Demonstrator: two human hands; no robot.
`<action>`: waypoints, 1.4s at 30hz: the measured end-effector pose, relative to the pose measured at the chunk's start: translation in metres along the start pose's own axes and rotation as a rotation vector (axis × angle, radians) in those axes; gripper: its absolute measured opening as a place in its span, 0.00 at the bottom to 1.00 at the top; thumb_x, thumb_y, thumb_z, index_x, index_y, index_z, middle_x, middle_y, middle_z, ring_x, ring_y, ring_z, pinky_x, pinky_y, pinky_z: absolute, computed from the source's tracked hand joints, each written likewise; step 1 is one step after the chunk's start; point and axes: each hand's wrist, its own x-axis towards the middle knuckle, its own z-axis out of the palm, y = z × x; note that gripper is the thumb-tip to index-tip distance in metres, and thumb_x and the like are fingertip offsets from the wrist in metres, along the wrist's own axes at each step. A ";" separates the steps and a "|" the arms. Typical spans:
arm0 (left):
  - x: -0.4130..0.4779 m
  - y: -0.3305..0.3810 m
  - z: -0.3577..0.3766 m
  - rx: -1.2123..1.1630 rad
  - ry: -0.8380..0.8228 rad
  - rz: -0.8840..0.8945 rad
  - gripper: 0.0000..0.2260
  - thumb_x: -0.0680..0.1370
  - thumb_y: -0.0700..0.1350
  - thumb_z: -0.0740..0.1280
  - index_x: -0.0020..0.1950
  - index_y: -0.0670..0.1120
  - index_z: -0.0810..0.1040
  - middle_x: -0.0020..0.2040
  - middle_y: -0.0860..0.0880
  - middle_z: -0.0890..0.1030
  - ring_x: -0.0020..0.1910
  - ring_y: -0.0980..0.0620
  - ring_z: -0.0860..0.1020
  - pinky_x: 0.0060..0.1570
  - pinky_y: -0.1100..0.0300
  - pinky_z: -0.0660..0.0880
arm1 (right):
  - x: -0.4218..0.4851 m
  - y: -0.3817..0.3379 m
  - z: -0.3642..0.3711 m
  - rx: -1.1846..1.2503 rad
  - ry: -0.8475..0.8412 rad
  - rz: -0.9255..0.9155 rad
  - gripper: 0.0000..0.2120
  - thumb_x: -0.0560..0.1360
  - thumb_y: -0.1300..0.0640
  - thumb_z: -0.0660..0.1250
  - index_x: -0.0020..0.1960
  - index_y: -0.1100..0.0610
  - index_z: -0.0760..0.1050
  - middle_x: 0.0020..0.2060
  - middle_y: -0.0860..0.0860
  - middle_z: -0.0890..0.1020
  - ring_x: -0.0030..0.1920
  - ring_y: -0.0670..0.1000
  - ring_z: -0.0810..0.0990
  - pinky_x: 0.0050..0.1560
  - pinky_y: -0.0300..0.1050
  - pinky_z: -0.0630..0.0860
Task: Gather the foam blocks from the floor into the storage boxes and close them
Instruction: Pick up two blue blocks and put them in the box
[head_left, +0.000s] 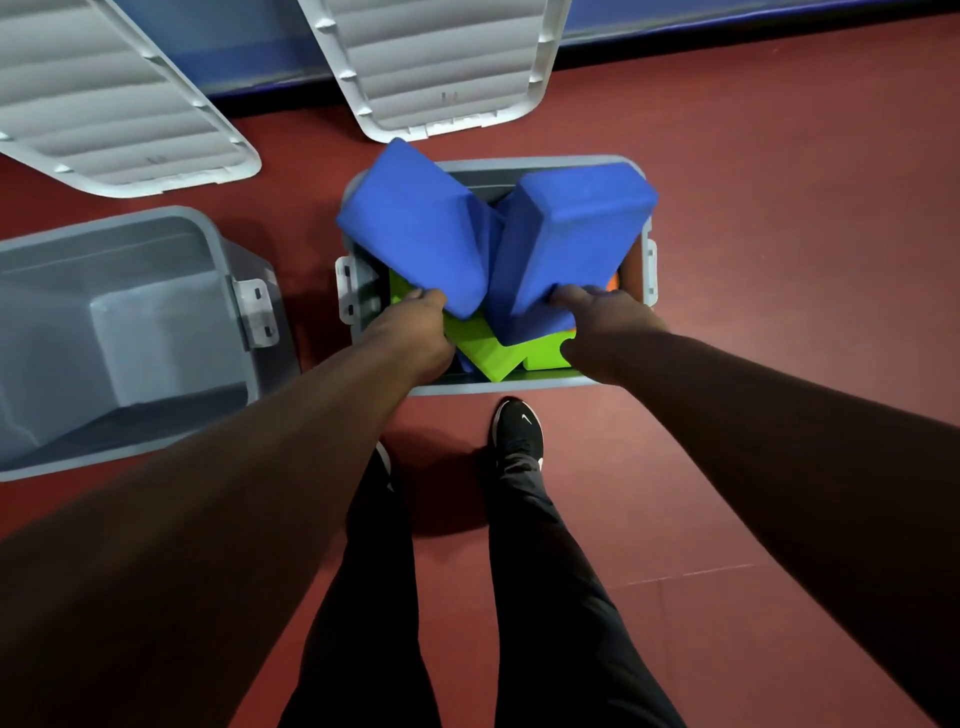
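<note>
A grey storage box (519, 387) stands on the red floor in front of my feet, open and holding green blocks (488, 353) and an orange one (613, 283). My left hand (415, 330) grips the near end of a blue foam block (415, 228) tilted over the box's left side. My right hand (602, 317) grips the near end of a second blue foam block (576, 228) tilted over the right side. Both blocks stick up above the rim and lean against each other in the middle.
A second grey box (130, 332) stands open at the left with nothing inside. Two pale lids (104, 104) (441, 62) lie on the floor at the back, next to a blue wall base. My shoes (519, 426) stand just behind the filled box.
</note>
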 end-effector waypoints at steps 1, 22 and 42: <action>-0.001 0.000 0.000 0.004 0.001 0.004 0.18 0.75 0.47 0.67 0.65 0.48 0.72 0.70 0.44 0.73 0.64 0.38 0.77 0.58 0.50 0.75 | 0.000 -0.001 0.000 0.002 -0.005 0.005 0.34 0.71 0.56 0.64 0.75 0.39 0.64 0.72 0.49 0.73 0.67 0.60 0.75 0.63 0.53 0.76; -0.081 0.039 -0.134 0.091 0.126 0.118 0.20 0.80 0.43 0.65 0.72 0.40 0.73 0.70 0.39 0.76 0.68 0.39 0.75 0.65 0.51 0.72 | -0.075 -0.075 -0.151 -0.339 0.043 -0.105 0.20 0.82 0.50 0.60 0.69 0.58 0.77 0.68 0.59 0.78 0.67 0.62 0.76 0.66 0.51 0.74; -0.503 0.038 -0.502 -0.100 0.704 -0.083 0.08 0.80 0.45 0.65 0.50 0.47 0.84 0.47 0.46 0.85 0.45 0.48 0.84 0.49 0.49 0.82 | -0.407 -0.349 -0.453 -0.408 0.578 -0.634 0.17 0.82 0.50 0.63 0.66 0.56 0.79 0.62 0.55 0.81 0.61 0.57 0.79 0.60 0.53 0.76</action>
